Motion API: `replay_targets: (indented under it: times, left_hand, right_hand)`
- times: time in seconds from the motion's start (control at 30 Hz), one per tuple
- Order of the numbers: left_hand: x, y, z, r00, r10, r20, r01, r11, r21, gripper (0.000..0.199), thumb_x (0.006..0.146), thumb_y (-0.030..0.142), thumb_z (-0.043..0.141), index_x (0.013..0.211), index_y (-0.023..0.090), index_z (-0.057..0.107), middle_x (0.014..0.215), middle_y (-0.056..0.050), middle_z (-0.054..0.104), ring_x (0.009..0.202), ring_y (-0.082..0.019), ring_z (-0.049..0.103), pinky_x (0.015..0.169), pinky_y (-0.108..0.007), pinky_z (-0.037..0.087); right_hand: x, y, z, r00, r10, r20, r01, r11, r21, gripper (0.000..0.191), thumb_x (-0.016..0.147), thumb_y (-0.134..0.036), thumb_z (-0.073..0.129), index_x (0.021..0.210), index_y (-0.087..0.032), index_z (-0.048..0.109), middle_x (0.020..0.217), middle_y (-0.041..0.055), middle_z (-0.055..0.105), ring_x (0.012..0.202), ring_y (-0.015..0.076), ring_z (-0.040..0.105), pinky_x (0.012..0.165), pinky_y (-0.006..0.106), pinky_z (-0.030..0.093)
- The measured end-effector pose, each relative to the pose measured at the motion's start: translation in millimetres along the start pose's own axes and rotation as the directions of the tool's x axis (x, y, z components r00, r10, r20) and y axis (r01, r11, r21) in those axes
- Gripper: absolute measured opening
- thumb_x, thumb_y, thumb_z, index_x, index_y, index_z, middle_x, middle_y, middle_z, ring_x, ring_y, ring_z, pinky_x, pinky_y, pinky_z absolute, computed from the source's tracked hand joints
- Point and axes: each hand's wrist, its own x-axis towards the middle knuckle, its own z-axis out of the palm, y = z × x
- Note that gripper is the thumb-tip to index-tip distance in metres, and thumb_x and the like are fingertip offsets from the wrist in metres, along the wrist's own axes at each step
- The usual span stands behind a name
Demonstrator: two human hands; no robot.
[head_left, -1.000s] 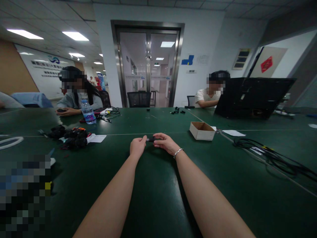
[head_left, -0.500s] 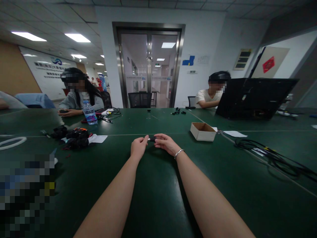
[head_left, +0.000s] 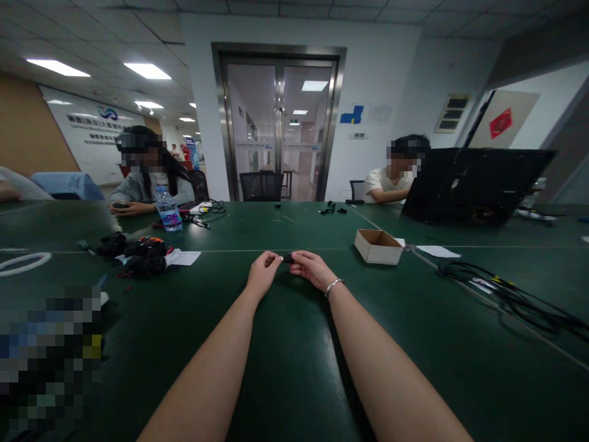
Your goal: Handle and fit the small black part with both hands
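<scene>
Above the green table, my right hand [head_left: 313,270] pinches a small black piece with a silvery metal end [head_left: 288,258] between thumb and fingers. It looks like a plug or USB stick, too small to be sure. That silvery end points left and meets the fingertips of my left hand [head_left: 262,275]. My left hand is closed, thumb against curled fingers, with something dark showing between them that I cannot make out. A silver bracelet [head_left: 334,286] is on my right wrist.
An open cardboard box [head_left: 378,251] stands right of my hands. Black cables [head_left: 501,288] lie farther right, near a large monitor [head_left: 478,184]. On the left are a dark bundle [head_left: 142,255] and a water bottle [head_left: 168,212]. Small black pieces [head_left: 330,209] lie ahead. Two people sit opposite.
My left fingers have curled in more around the silvery end, and a dark bit now shows between them. Both hands appear slightly farther right, while the whole view has shifted a little.
</scene>
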Motion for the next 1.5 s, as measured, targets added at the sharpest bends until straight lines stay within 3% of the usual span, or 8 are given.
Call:
replay_targets:
  times: [0.13, 0.23, 0.67, 1.0, 1.2, 1.5]
  left_hand:
    - [0, 1, 0.1, 0.999, 0.033, 0.01, -0.033, 0.999, -0.012, 0.024, 0.079, 0.038, 0.055, 0.091, 0.018, 0.064, 0.08, -0.004, 0.064, 0.07, -0.015, 0.058, 0.062, -0.024, 0.044]
    - [1, 1, -0.5, 1.0, -0.011, 0.022, 0.011, 1.0, -0.027, 0.023, 0.078, 0.037, 0.056, 0.088, 0.017, 0.064, 0.078, -0.004, 0.064, 0.068, -0.015, 0.058, 0.062, -0.025, 0.044]
    - [3, 0, -3.3, 0.99, -0.141, 0.026, 0.138, 0.986, 0.096, 0.037, 0.08, 0.051, 0.051, 0.079, 0.017, 0.066, 0.07, -0.004, 0.065, 0.063, -0.016, 0.058, 0.057, -0.026, 0.041]
    - [2, 2, -5.4, 0.988, -0.155, 0.029, 0.144, 0.963, 0.228, 0.053, 0.084, 0.06, 0.038, 0.067, 0.018, 0.063, 0.06, -0.003, 0.061, 0.055, -0.016, 0.054, 0.054, -0.027, 0.036]
    - [1, 6, -5.9, 0.986, -0.159, 0.038, 0.147, 0.963, 0.224, 0.052, 0.082, 0.062, 0.041, 0.069, 0.017, 0.063, 0.061, -0.002, 0.06, 0.054, -0.015, 0.052, 0.053, -0.026, 0.035]
    - [-2, 14, -9.0, 0.981, -0.194, 0.013, 0.186, 0.955, 0.23, 0.058, 0.08, 0.066, 0.041, 0.056, 0.017, 0.061, 0.05, -0.002, 0.055, 0.048, -0.015, 0.05, 0.054, -0.027, 0.036]
  right_hand:
    - [1, 1, 0, 1.0, 0.007, -0.011, -0.007, 1.0, -0.015, 0.015, 0.076, -0.019, 0.076, 0.082, -0.011, 0.065, 0.068, 0.0067, 0.066, 0.057, 0.0129, 0.064, 0.056, 0.023, 0.057]
    - [1, 1, -1, 1.0, 0.001, -0.015, -0.001, 1.0, -0.02, 0.014, 0.074, -0.015, 0.077, 0.082, -0.011, 0.066, 0.068, 0.0053, 0.065, 0.056, 0.0119, 0.063, 0.057, 0.022, 0.057]
    - [2, 3, -3, 1.0, -0.028, -0.003, 0.028, 0.999, -0.044, 0.017, 0.072, -0.009, 0.076, 0.086, -0.012, 0.067, 0.068, 0.0035, 0.067, 0.057, 0.011, 0.064, 0.058, 0.02, 0.057]
    - [4, 5, -5, 0.999, -0.029, 0.034, 0.031, 0.998, -0.046, 0.025, 0.07, -0.01, 0.077, 0.092, -0.012, 0.066, 0.081, 0.0061, 0.069, 0.06, 0.0117, 0.066, 0.061, 0.021, 0.057]
    - [1, 2, -5, 0.998, -0.019, 0.057, 0.022, 0.999, -0.048, 0.027, 0.071, -0.007, 0.074, 0.096, -0.013, 0.066, 0.085, 0.0051, 0.068, 0.063, 0.0113, 0.066, 0.064, 0.021, 0.058]
    - [-3, -1, -3, 0.994, -0.027, 0.103, 0.032, 0.999, -0.043, 0.032, 0.069, -0.002, 0.073, 0.097, -0.015, 0.066, 0.098, 0.0053, 0.065, 0.073, 0.0126, 0.067, 0.072, 0.024, 0.058]
